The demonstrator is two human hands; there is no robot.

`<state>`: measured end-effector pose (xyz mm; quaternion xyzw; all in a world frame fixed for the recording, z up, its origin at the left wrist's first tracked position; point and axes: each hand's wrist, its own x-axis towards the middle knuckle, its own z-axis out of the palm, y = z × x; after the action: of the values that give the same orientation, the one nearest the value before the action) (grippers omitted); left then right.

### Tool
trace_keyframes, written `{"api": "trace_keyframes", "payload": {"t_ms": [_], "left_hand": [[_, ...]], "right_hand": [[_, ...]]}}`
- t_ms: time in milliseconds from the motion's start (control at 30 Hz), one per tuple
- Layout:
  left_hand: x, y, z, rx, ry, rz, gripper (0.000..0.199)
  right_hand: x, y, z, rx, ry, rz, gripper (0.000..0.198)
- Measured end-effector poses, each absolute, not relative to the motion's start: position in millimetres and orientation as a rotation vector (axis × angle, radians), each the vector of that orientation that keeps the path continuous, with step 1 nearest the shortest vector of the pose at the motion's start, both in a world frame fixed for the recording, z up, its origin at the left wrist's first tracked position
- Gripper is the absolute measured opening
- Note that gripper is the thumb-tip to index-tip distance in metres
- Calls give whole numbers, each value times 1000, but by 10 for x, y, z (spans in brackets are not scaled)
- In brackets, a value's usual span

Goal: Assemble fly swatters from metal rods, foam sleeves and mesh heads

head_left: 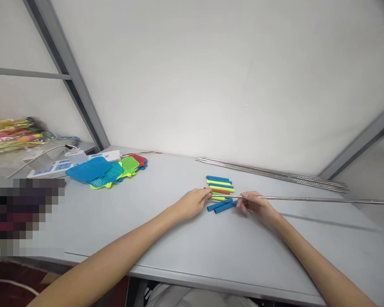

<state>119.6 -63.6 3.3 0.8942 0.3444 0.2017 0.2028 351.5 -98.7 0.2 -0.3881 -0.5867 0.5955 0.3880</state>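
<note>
A long thin metal rod (307,198) runs across in front of me, from my left hand out past the right edge of the view. My left hand (194,203) is closed at the rod's left end, its fingertips pinched together. Farther along, my right hand (256,206) grips the same rod between thumb and fingers. Under and behind the rod lie several short coloured tubes: a blue tube (223,207) near my right fingers, a yellow tube (219,183) and a partly covered red tube (222,192) by my left fingertips.
On the grey table (166,251), overlapping plastic fly swatter heads (89,168) lie at the left, beside a white power strip (51,167). A bundle of metal rods (275,174) rests along the wall. Plastic-wrapped colourful items (16,132) sit far left, near a shelf post (73,81).
</note>
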Motion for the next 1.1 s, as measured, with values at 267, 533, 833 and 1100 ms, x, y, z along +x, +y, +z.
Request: {"api": "trace_keyframes", "payload": {"t_ms": [267,533,833,1100], "left_hand": [[1163,-563,165,2464,1013,712,28],[1138,-588,304,2405,1049,795,30],[1127,-585,309,2381,1029,829,31],[1117,-611,383,2360,942,827,29]], "right_hand": [[3473,-1019,38,-983,-1552,1385,32],[3525,-996,52,-927,-1432,1283,32],[3556,-984,94,-846,-1355,1341,32],[3573,-990,110,-792,-1355,1417,32]]}}
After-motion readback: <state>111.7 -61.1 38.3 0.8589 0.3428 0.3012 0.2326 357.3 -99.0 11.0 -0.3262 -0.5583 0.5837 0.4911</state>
